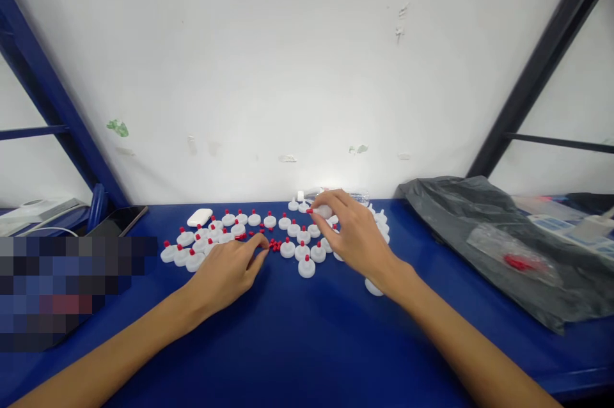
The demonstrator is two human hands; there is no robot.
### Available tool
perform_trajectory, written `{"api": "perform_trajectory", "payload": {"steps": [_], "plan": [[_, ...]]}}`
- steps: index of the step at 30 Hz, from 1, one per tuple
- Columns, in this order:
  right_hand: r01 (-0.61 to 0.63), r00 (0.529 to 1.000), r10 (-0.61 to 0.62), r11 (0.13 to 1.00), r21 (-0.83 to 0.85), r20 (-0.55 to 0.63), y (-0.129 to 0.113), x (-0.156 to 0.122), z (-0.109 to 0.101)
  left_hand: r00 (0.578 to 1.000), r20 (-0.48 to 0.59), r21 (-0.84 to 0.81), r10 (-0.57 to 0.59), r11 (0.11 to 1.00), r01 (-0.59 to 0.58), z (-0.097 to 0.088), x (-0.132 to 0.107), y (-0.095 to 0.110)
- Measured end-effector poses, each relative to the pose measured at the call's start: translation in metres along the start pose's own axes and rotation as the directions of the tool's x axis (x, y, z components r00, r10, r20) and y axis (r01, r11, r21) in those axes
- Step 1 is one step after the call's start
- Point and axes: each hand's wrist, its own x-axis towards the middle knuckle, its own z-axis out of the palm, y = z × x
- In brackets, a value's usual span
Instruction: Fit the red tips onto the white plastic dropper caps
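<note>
Several white round caps with red tips [288, 247] lie spread over the blue table [307, 344]. A small heap of loose red tips [274, 244] sits among them. My left hand [229, 270] rests on the table with its fingertips pinched together right beside the red heap; what they hold is too small to make out. My right hand [352, 235] is raised a little above the caps and grips a white cap with a red tip [320, 210] between thumb and fingers.
A grey plastic bag [499, 235] lies on the right, with a clear pouch of red tips [520, 261] on it. A white oval object [199, 217] and a dark phone [119, 220] lie at the left. A white wall stands behind the table.
</note>
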Motion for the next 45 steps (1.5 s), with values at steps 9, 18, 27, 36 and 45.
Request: {"api": "perform_trajectory", "payload": {"steps": [9,18,27,36,45], "plan": [[0.056,0.969,0.019,0.955,-0.292,0.246,0.036,0.041,0.014,0.997,0.071,0.151,-0.025,0.988,0.014,0.016,-0.002,0.002],[0.057,0.894,0.102,0.940,-0.335,0.437,0.059,0.065,0.049,0.995,0.081,0.163,-0.059,0.986,0.045,0.018,0.000,0.004],[0.079,0.919,0.060,0.940,-0.332,0.390,0.076,0.060,0.039,0.995,0.076,0.147,-0.062,0.988,0.050,0.016,0.000,0.002],[0.054,0.967,0.042,0.931,-0.361,0.251,0.122,0.015,-0.002,0.993,0.077,0.141,-0.086,0.987,0.074,0.020,0.003,-0.004],[0.017,0.952,0.066,0.964,-0.265,0.299,0.134,0.004,-0.007,0.983,0.085,0.089,-0.166,0.983,0.158,0.027,0.003,-0.011]]}}
